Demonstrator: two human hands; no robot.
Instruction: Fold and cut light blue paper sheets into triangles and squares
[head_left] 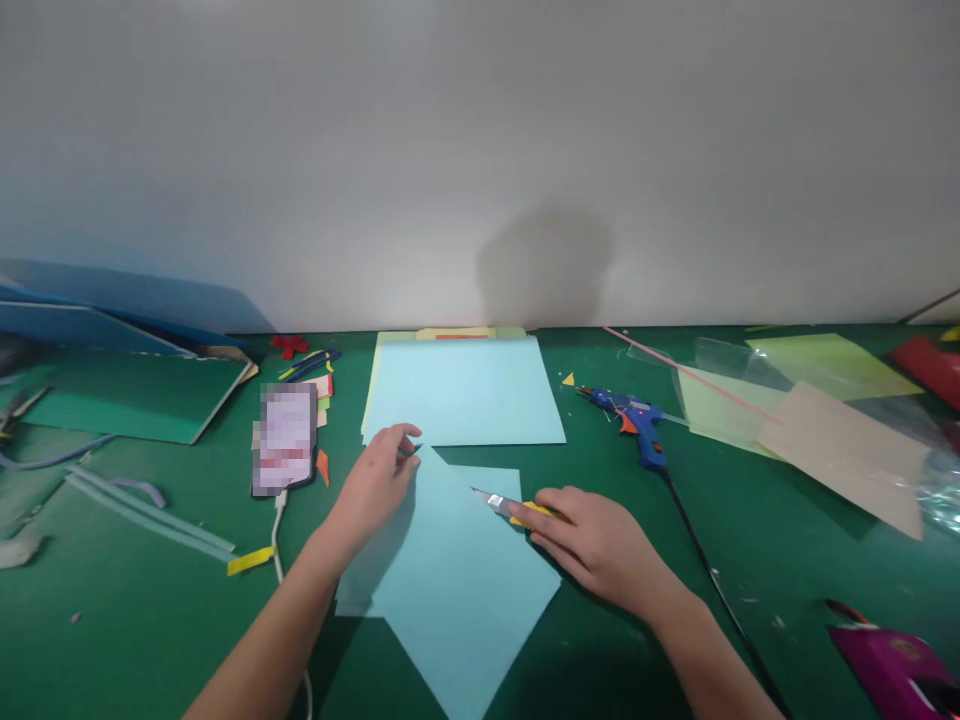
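Light-blue paper (457, 570), apparently 2 overlapping sheets set at different angles. Location: on the green counter (112, 660), between the 2 forearms; 1 corner points toward the wearer, another lies away, beside the left fingertips.

Utility knife (517, 510), 1, yellow handle, grey front. Location: over the right upper part of the paper. Long axis: slanting from the right hand up and leftward, the tip toward the left hand. Contact of tip with paper: cannot tell.

Right hand (589, 540), 1. Clamped on the knife's handle; located at the paper's right edge, the nearer of the 2 to the blade. The paper extends leftward and toward the wearer from it.

Left hand (382, 475), 1. Fingers bent, thumb and fingers apart, nothing seen between them; located at the paper's upper left edge. Contact with the sheet: cannot tell.

Adjacent items: sheet stack (465, 395), pale blue uppermost, just beyond the left fingertips; blue glue gun (637, 425), 1, beyond the right hand; phone (289, 440), 1, left of the left hand.
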